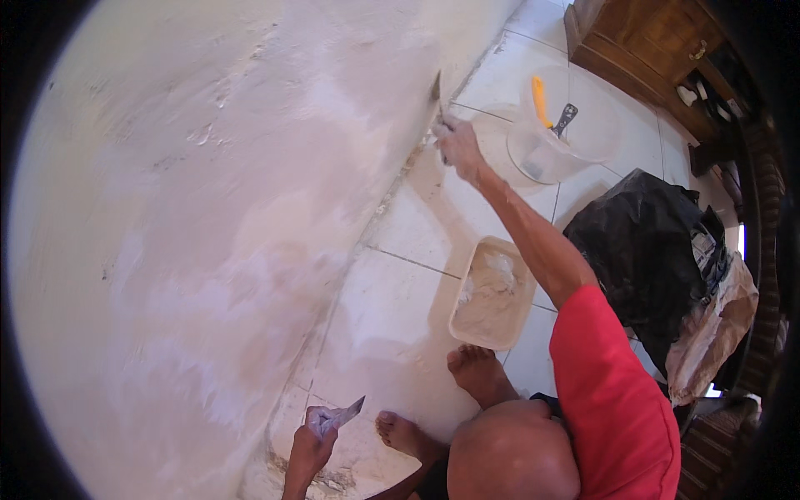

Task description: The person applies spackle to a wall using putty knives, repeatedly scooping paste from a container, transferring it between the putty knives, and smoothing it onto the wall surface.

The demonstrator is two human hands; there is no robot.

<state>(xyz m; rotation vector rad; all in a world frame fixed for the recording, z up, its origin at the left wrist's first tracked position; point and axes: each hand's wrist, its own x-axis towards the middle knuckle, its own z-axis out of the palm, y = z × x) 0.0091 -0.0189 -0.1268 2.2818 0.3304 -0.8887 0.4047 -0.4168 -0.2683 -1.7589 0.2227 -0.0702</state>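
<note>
My right hand (457, 147), arm stretched forward, is closed round a putty knife (438, 89). Its thin blade stands edge-on against the lower part of the plaster-smeared wall (208, 208), just above the floor. Down by my feet, my left hand (319, 435) grips a second metal scraper blade (348, 411); white paste coats its fingers, and the tool's handle is hidden in them. Between my right arm and the wall, a cream rectangular tub (457, 321) on the floor holds whitish filler paste (492, 283).
A clear plastic bucket (596, 125) holds an orange-handled tool (540, 98) and a dark-handled scraper (566, 118). Right of my arm lie a black plastic bag (637, 250) and a torn brown paper sack (712, 325). A wooden cabinet (642, 50) stands at the far right on white floor tiles (400, 225).
</note>
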